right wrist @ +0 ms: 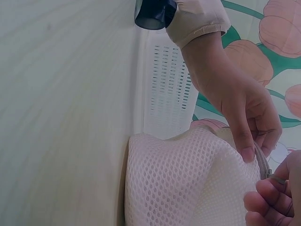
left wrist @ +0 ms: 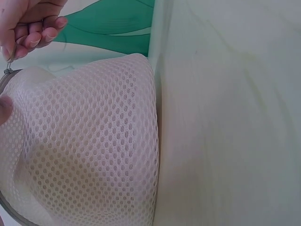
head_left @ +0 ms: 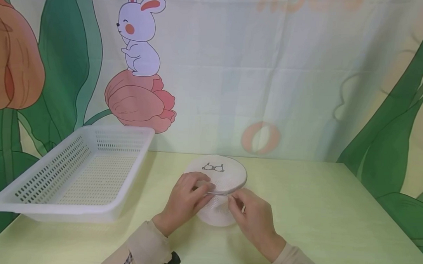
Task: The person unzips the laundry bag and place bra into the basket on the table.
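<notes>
A white mesh laundry bag with a bra drawing on its round top stands on the table, a grey zipper running around its upper edge. My left hand grips the bag at the zipper's edge, thumb on the near mesh wall and fingers over the top. At the front right of the bag, my right hand pinches the metal zipper pull. Its curled fingers show in the left wrist view, just above the mesh side. The bag's mesh wall bulges out below the zipper.
A white plastic basket with slotted walls stands on the table to the left of the bag. Behind the pale yellow-green table hangs a cloth backdrop printed with a rabbit and tulips. A dark wrist device sits by the left sleeve.
</notes>
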The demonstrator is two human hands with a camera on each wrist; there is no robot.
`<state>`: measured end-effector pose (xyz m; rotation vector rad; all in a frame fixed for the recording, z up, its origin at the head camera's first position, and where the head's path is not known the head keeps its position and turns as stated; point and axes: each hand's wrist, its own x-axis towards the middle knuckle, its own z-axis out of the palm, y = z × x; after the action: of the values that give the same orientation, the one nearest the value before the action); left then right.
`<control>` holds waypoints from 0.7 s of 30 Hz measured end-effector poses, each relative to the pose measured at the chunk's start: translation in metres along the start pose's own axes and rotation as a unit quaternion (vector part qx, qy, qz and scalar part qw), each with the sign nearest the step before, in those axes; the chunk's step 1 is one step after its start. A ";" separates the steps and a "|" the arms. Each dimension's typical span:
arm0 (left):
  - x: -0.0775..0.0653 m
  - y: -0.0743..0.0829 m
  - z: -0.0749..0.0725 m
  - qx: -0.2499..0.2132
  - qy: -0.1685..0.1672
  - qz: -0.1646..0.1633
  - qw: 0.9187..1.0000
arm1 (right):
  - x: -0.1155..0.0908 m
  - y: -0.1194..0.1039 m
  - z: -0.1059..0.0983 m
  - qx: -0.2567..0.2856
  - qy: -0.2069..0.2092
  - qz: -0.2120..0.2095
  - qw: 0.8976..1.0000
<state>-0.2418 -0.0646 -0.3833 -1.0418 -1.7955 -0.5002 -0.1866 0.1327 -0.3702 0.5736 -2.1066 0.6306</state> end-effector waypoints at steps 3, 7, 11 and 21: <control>0.000 0.000 0.000 0.001 -0.003 0.000 1.000 | 0.000 0.000 0.000 -0.002 -0.001 0.001 1.000; -0.001 -0.001 0.000 -0.001 -0.004 -0.003 1.000 | 0.000 0.001 -0.001 -0.002 -0.001 0.004 1.000; -0.001 -0.001 0.000 -0.005 -0.002 -0.006 1.000 | 0.001 0.001 -0.001 0.001 0.000 0.005 1.000; -0.001 -0.002 -0.001 -0.004 -0.014 -0.021 1.000 | 0.002 0.001 -0.002 -0.005 -0.001 0.012 1.000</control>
<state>-0.2430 -0.0670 -0.3835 -1.0227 -1.8438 -0.5205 -0.1871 0.1341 -0.3680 0.5451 -2.1201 0.6339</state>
